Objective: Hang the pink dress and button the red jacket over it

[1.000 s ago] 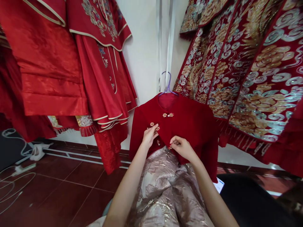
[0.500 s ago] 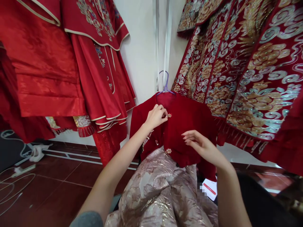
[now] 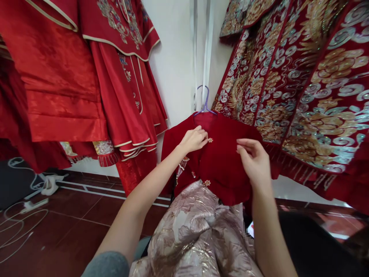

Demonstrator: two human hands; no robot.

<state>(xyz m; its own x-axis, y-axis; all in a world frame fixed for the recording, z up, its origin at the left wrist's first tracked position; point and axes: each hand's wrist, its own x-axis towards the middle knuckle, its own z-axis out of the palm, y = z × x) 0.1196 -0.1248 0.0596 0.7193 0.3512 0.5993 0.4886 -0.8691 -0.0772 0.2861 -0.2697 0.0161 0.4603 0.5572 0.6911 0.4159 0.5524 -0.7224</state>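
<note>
"Item?"
"Dark red velvet jacket, hanging upright from a slim purple hanger."
"Fastenings?"
"Gold flower-shaped beaded clasp at the neckline, partly covered; lower gold flower near the hem, apart from the small beaded piece opposite."

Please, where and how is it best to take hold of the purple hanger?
Probably pinch the purple hanger at its neck, below the hook, from the front: this part stands bare above the red jacket, which covers most of the hanger's arms, and the wall is behind.
</note>
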